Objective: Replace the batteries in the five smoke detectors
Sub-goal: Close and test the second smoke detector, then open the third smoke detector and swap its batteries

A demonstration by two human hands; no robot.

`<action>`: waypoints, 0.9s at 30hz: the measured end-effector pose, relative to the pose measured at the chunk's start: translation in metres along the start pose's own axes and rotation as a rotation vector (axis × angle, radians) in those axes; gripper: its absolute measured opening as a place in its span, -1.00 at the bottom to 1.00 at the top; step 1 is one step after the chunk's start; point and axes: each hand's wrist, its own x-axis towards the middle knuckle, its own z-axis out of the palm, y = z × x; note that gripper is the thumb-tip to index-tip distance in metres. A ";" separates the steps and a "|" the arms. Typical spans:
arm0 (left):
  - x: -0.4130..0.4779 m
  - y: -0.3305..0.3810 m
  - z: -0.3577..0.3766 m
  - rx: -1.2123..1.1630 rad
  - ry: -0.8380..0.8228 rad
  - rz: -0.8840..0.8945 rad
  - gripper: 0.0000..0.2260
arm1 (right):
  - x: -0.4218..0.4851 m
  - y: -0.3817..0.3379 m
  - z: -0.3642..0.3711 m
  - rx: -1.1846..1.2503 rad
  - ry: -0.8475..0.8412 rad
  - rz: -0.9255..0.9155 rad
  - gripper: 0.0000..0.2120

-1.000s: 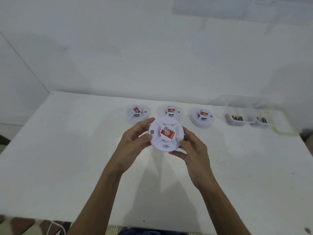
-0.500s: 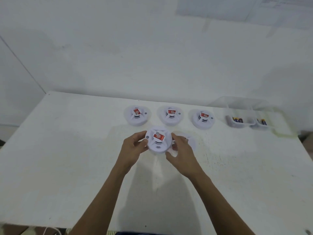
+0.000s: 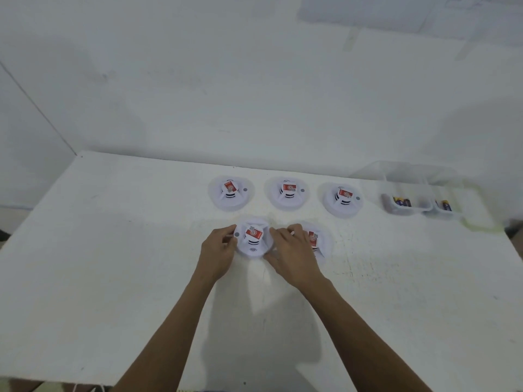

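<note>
Clasping smoke detector (image 3: 252, 241) between left grip (image 3: 219, 250) and right grip (image 3: 291, 251), fingers curled on rim, down on table (image 3: 113, 250). Risk of bumping second detector (image 3: 323, 244) just right of right grip; of slipping on smooth rim.

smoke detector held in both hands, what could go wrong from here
1. The right hand, gripping the front-left smoke detector together with the left hand, covers part of the front-right smoke detector and might knock it when letting go.
2. The back-row smoke detectors look identical, so finished and unfinished units could get confused.
3. The batteries lie in two similar clear trays; old and new might get mixed.
</note>
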 end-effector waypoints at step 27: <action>0.046 0.157 0.150 0.091 -0.202 0.158 -0.65 | -0.004 0.200 -0.040 0.631 0.037 0.529 -0.57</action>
